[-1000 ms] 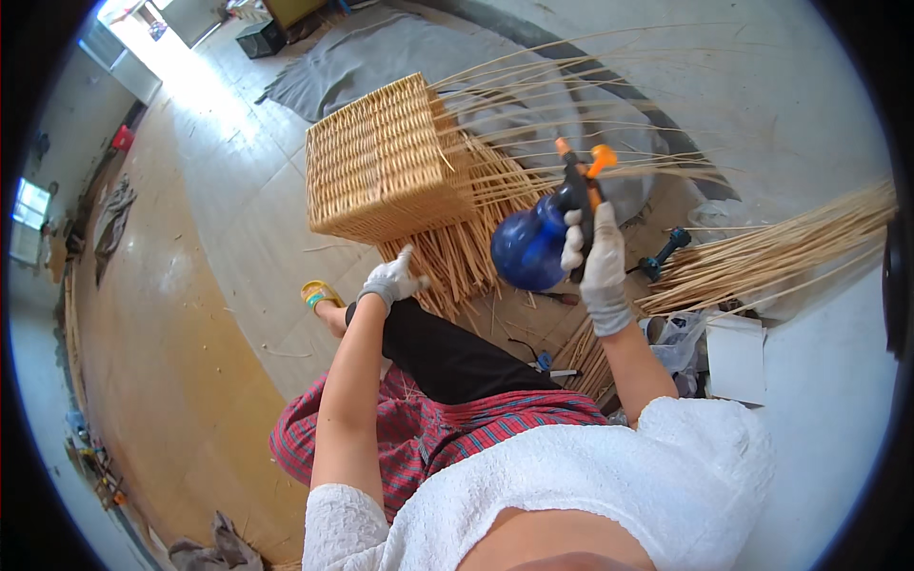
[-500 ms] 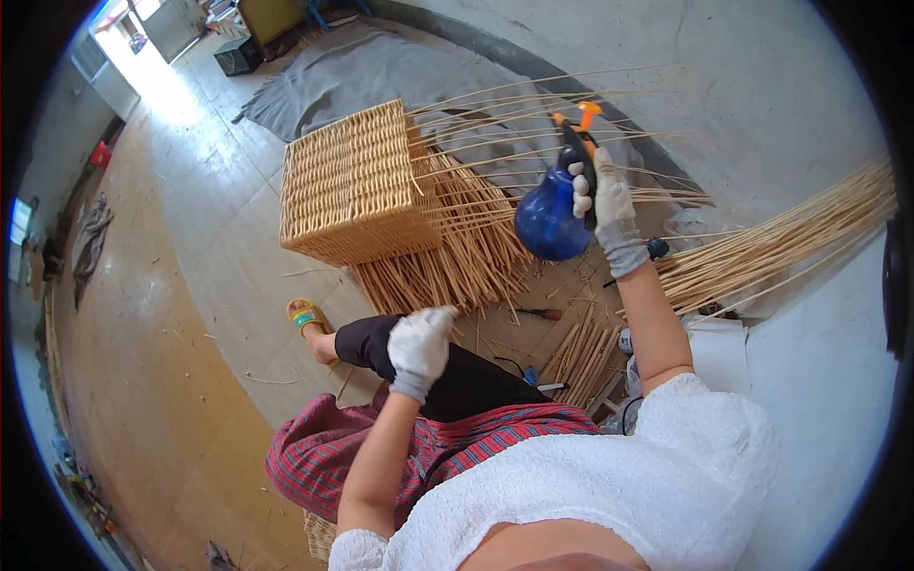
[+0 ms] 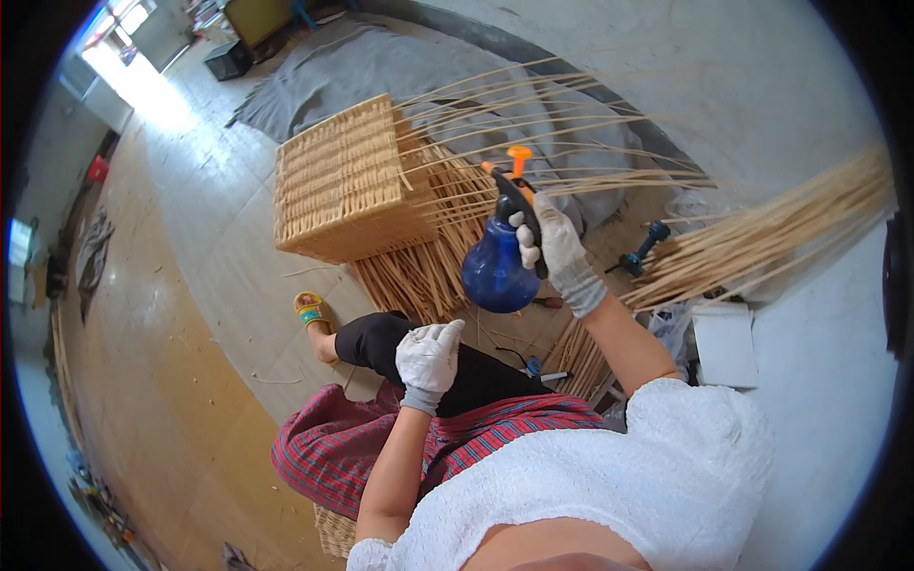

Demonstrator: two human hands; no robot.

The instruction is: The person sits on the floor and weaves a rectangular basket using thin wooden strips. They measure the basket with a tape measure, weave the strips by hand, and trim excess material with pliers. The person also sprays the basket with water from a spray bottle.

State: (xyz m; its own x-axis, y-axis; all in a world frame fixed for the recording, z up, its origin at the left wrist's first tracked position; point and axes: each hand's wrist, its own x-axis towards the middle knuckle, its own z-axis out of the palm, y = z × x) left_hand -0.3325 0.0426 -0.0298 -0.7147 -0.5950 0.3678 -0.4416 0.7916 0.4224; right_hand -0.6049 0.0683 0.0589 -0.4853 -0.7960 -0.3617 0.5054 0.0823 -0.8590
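Observation:
My right hand [image 3: 562,243], in a white knit glove, grips a spray bottle [image 3: 500,271] by its black handle. The bottle has a round blue body and an orange nozzle and pump knob, and it is held upright to the right of the woven basket [image 3: 343,181]. Over my lap, my left hand [image 3: 428,360], gloved too, is closed with its fingers curled; nothing shows in it. The pale wicker basket lies on its side on a pile of cut rods [image 3: 414,281]. Long unwoven stakes [image 3: 571,181] stick out from it to the right, behind the spray bottle.
A long bundle of rods [image 3: 771,233] lies at the right by the wall, with a dark teal power tool [image 3: 647,249] beside it. Grey cloth [image 3: 333,81] covers the floor behind the basket. A white sheet or board [image 3: 724,343] lies near my right elbow.
My right hand has brought the spray bottle down and leftward, nearer to me, uncovering the power tool. My left hand has shifted slightly right and stays closed.

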